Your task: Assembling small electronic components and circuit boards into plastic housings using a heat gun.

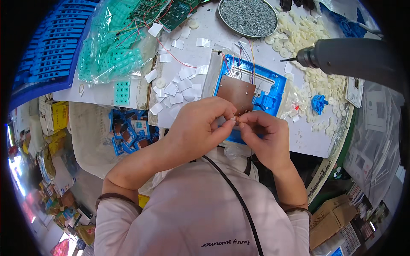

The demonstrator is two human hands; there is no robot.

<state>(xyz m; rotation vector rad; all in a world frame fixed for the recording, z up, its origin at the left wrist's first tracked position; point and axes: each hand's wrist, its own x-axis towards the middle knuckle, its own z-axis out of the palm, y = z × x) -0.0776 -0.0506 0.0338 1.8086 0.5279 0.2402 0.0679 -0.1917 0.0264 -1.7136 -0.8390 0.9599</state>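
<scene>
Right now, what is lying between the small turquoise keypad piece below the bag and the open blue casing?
In the head view, mostly scattered white square pieces lie there, with a pale round disc among them.

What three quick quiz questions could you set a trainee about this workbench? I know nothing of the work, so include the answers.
1. Multiple choice: what fills the round metal dish at the far side of the table?
A) White paper squares
B) Small silvery metal pieces
C) Blue plastic parts

2. True or false: the flat brown board overlaps the rectangular blue plastic casing.

3. Short answer: which of the person's hands is nearer the dark grey cylindrical tool with a thin metal tip?

Key:
1. B
2. True
3. The right hand
</scene>
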